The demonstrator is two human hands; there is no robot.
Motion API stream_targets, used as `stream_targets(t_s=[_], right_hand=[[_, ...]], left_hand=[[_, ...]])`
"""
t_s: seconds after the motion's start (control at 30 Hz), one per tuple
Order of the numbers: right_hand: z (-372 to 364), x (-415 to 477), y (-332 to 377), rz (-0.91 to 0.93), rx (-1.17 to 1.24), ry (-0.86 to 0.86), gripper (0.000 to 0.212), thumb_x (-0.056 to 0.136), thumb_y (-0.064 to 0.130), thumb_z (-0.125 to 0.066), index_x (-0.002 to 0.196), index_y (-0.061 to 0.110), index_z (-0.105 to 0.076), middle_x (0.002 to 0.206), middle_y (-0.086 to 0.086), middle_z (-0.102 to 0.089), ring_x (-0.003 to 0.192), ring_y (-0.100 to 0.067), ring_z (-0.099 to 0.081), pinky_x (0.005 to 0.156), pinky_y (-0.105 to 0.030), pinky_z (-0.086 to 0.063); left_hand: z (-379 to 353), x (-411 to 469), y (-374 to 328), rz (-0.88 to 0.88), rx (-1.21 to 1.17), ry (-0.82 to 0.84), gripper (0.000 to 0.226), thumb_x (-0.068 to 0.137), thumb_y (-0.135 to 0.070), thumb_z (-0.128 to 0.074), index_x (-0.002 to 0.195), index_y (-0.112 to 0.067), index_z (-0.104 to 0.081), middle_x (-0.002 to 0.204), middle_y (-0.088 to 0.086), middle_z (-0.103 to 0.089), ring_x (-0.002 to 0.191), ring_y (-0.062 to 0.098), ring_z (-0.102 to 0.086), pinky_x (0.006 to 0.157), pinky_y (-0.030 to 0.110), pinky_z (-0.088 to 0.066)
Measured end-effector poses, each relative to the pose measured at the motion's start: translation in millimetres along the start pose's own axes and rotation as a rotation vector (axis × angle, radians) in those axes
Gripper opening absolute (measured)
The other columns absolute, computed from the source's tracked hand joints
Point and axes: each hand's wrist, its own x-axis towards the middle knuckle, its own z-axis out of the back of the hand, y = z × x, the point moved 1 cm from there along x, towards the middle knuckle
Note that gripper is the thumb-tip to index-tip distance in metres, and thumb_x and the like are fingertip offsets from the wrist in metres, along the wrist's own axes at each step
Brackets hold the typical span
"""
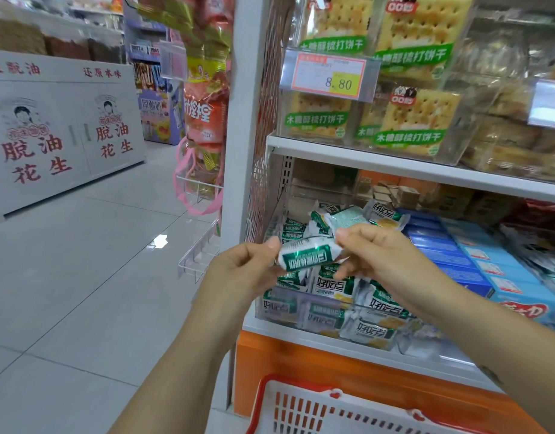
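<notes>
Green-and-white wrapping marks the snack packet (pixel 309 256). The left grip (pixel 241 270) pinches its left end between thumb and fingers, and the right grip (pixel 376 255) pinches the opposite end, so both are clamped on it.

Judging from that hold, the weak point is how thin each pinch is. Only the crimped ends seem to be caught, so if either grip lets go before the other has a fuller hold, the packet could swing down and slip free. It hangs over the front of the clear bin (pixel 288 308) rather than over the basket (pixel 263 389). A drop would therefore likely land it among the loose packets (pixel 332 286) or on the floor (pixel 82 277), not in the basket. Pulling the ends apart could also tear the seal.

The packet lies crosswise between the two grips, slightly tilted and touching both. It is held in the air just in front of the bin, apparently clear of the piled stock beneath it. Blue boxes (pixel 457 255) sit just to the right of the bin on the same level. Above them, a white shelf (pixel 363 155) carries clear tubs of crackers (pixel 410 120) and a price tag (pixel 331 75) reading 8.80. The red-and-white basket sits low at the bottom edge of the view, well below both grips.
</notes>
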Motion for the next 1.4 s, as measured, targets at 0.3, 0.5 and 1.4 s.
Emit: stream_targets(t_s=[0.3, 0.5, 1.4], right_hand=[[-5, -4, -20, 0.064, 0.032, -0.090, 0.014, 0.076, 0.008, -0.075, 0.077, 0.013, -0.061, 0.075, 0.006, -0.071, 0.072, -0.009, -0.069, 0.067, -0.012, -0.049], [-5, -3, -28, 0.030, 0.104, -0.094, 0.015, 0.077, 0.007, -0.073, 0.081, 0.016, -0.062, 0.074, 0.003, -0.067, 0.071, -0.010, -0.066, 0.070, -0.016, -0.049], [-11, 125, -10, 0.377, -1.224, 0.130, 0.033, 0.087, 0.008, -0.061, 0.116, 0.024, -0.060, 0.113, -0.004, -0.064, 0.103, -0.023, -0.058, 0.085, -0.039, -0.048]], left_hand=[[-5, -1, 5, -0.124, 0.150, -0.006, 0.023, 0.084, -0.010, -0.069, 0.098, -0.024, -0.057, 0.079, -0.009, -0.075, 0.071, 0.000, -0.069, 0.058, 0.007, -0.047], [-7, 2, 7, -0.133, 0.142, 0.016, 0.026, 0.083, -0.008, -0.070, 0.098, -0.022, -0.055, 0.093, -0.015, -0.072, 0.080, 0.002, -0.068, 0.063, 0.012, -0.051], [26, 29, 29, 0.054, 0.193, -0.165, 0.031, 0.096, -0.021, -0.054, 0.126, -0.025, -0.058, 0.117, -0.010, -0.059, 0.107, 0.008, -0.053, 0.095, 0.029, -0.040]])
